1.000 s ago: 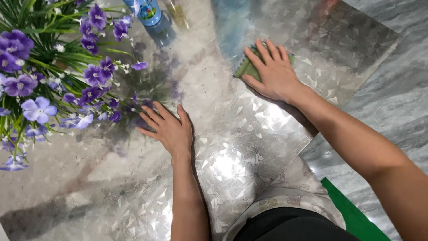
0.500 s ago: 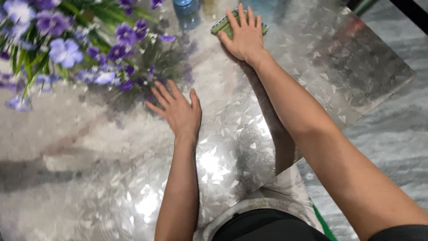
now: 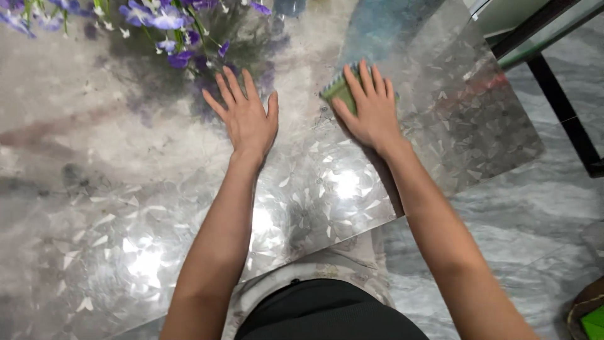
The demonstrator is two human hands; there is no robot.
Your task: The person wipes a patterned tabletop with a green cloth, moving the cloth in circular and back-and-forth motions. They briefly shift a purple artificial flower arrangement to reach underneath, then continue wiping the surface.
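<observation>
My right hand (image 3: 371,110) presses flat on a green scrub sponge (image 3: 337,90) that lies on the shiny patterned glass tabletop (image 3: 314,208). Only the sponge's left edge shows from under my fingers. My left hand (image 3: 246,116) rests flat on the glass a little to the left, fingers spread, holding nothing. Both forearms reach out from my body at the table's near edge.
Purple flowers with green leaves (image 3: 160,22) stand at the far left of the table, just beyond my left hand. A dark-framed glass table (image 3: 553,75) stands at the right on the grey marble floor (image 3: 516,220). A green item (image 3: 591,318) sits at the bottom right corner.
My right hand has pulled the sponge back toward me across the glass after reaching far. My left hand stays flat. The view has shifted, so the flowers sit higher in frame.
</observation>
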